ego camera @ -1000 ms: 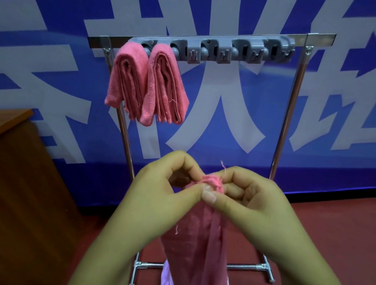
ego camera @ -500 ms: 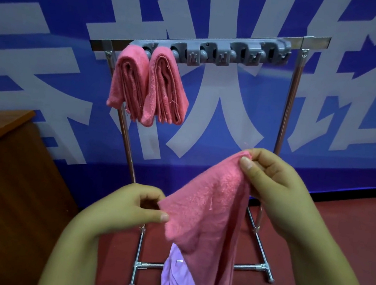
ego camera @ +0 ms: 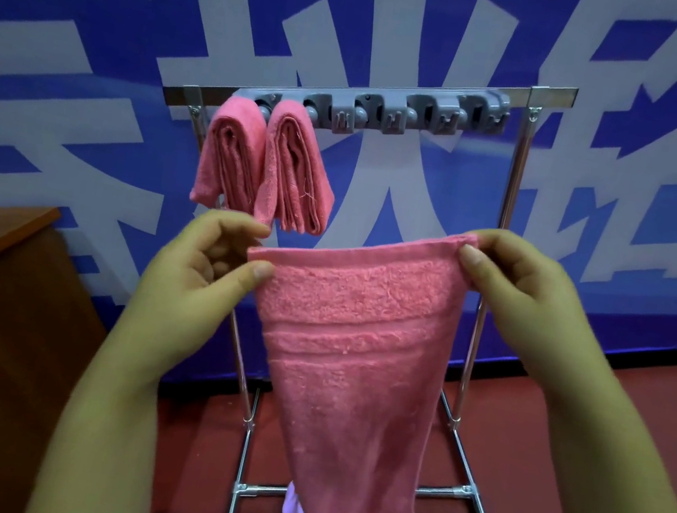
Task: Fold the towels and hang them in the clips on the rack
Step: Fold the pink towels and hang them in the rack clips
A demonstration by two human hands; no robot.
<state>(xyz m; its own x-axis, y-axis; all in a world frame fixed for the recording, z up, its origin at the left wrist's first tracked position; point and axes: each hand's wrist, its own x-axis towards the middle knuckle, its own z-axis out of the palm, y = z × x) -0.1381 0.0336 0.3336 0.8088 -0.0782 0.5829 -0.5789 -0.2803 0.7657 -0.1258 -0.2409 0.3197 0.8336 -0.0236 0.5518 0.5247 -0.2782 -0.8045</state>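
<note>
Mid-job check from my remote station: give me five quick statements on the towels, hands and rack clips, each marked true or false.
1. Two folded pink towels hang at the left end of the rack. True.
2. Every grey clip holds a towel. False: the clips to the right are empty.
3. Both hands pinch the top corners of the spread pink towel. True: left hand, right hand.
4. The held towel is already folded. False: it hangs open.
5. The held towel is blue. False: it is pink.
</note>
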